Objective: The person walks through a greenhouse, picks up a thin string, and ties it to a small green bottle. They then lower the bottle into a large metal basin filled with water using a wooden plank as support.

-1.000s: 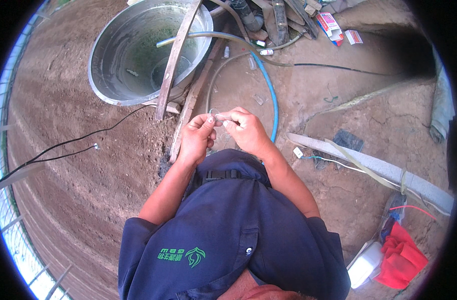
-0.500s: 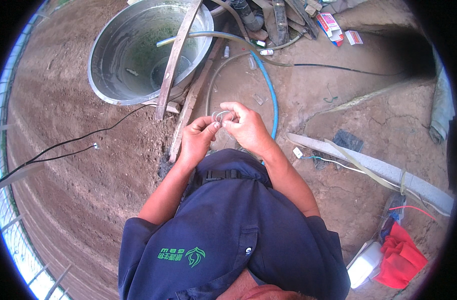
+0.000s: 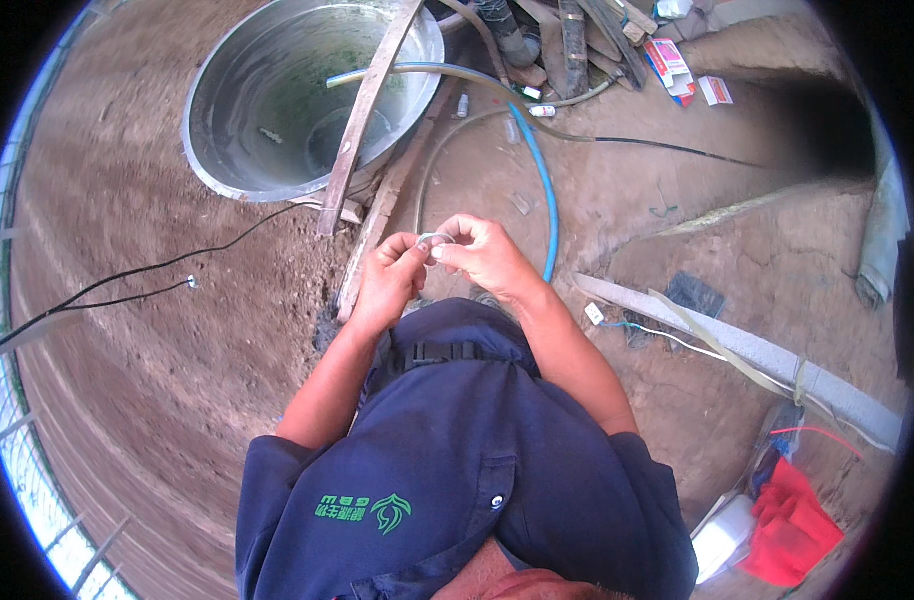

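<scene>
Right hand [image 3: 492, 262] curled inward; it and left hand [image 3: 385, 278] pinching one thin loop [image 3: 436, 237].

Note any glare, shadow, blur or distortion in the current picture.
Head view: the bluish-white barred wall at far left is washed out and bowed by the fisheye; head view: black shadow swallows detail at upper right; head view: the bare brown soil looks smeared toward lower left; head view: the thin pale loop between the bare fingers is too small to read clearly.
</scene>
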`<state>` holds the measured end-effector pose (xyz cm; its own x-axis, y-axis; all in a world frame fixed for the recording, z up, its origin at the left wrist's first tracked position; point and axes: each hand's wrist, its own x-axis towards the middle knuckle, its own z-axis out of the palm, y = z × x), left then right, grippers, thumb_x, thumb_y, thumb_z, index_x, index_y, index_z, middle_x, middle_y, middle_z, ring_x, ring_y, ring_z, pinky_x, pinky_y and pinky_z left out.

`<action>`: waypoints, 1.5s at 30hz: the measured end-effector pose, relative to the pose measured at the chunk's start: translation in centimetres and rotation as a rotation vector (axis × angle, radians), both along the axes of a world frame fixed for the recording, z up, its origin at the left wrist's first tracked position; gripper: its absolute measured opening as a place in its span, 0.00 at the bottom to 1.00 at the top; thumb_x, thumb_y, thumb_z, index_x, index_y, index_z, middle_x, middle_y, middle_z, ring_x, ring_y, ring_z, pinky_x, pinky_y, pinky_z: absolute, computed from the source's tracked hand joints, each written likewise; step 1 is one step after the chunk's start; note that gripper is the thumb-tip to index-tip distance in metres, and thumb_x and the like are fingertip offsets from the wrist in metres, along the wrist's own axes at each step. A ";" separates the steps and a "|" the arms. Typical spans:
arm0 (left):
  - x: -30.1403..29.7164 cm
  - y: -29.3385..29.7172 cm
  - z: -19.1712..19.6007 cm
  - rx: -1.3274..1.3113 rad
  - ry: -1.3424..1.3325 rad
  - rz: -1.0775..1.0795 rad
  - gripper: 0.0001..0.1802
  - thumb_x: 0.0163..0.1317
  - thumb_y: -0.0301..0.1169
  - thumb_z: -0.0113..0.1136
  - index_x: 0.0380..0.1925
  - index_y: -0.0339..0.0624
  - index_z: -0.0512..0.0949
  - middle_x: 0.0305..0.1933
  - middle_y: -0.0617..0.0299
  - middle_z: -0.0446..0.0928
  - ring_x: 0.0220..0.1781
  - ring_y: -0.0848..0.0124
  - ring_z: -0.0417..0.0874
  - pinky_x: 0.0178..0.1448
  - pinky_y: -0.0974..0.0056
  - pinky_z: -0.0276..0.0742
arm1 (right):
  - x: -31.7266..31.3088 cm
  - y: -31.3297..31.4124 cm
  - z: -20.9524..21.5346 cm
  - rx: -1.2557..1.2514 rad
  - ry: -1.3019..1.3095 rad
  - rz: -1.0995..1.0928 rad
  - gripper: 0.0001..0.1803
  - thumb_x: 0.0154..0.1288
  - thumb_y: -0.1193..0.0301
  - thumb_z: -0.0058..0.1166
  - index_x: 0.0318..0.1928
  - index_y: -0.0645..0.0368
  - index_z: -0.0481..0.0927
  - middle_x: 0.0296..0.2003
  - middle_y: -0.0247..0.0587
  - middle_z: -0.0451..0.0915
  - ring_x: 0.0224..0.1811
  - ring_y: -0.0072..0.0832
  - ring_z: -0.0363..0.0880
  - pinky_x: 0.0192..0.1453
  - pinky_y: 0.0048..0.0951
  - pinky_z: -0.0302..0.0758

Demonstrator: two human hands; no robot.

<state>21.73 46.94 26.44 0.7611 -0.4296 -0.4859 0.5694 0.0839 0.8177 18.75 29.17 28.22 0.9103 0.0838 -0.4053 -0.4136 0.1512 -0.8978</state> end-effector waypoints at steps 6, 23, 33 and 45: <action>0.4 1.9 -0.9 -0.190 0.226 0.110 0.05 0.69 0.30 0.53 0.39 0.42 0.75 0.25 0.70 0.70 0.16 0.84 0.60 0.17 0.75 0.51 | 0.5 2.0 -2.2 0.614 0.214 -0.129 0.03 0.68 0.74 0.54 0.41 0.58 0.76 0.34 0.36 0.80 0.27 0.17 0.76 0.19 0.15 0.64; 3.6 4.7 -3.4 -0.549 0.565 0.260 0.12 0.68 0.36 0.52 0.40 0.39 0.77 0.30 0.69 0.72 0.20 0.82 0.61 0.16 0.77 0.52 | 4.8 4.7 -3.7 0.609 0.272 -0.162 0.05 0.67 0.76 0.53 0.42 0.55 0.74 0.29 0.36 0.79 0.17 0.15 0.70 0.14 0.16 0.58; 8.8 -0.3 -6.2 -0.445 0.534 0.418 0.11 0.72 0.37 0.50 0.40 0.43 0.77 0.26 0.71 0.69 0.18 0.83 0.59 0.17 0.77 0.51 | 13.6 -1.0 -6.5 0.466 0.348 0.052 0.05 0.66 0.76 0.56 0.42 0.57 0.77 0.34 0.35 0.84 0.17 0.11 0.67 0.15 0.15 0.57; 18.7 -10.4 -4.2 0.069 0.292 0.626 0.07 0.69 0.32 0.51 0.34 0.41 0.73 0.21 0.70 0.65 0.15 0.82 0.58 0.17 0.72 0.48 | 27.9 -8.3 -7.4 0.101 0.283 0.359 0.07 0.65 0.72 0.59 0.41 0.61 0.81 0.24 0.27 0.76 0.16 0.12 0.66 0.17 0.18 0.57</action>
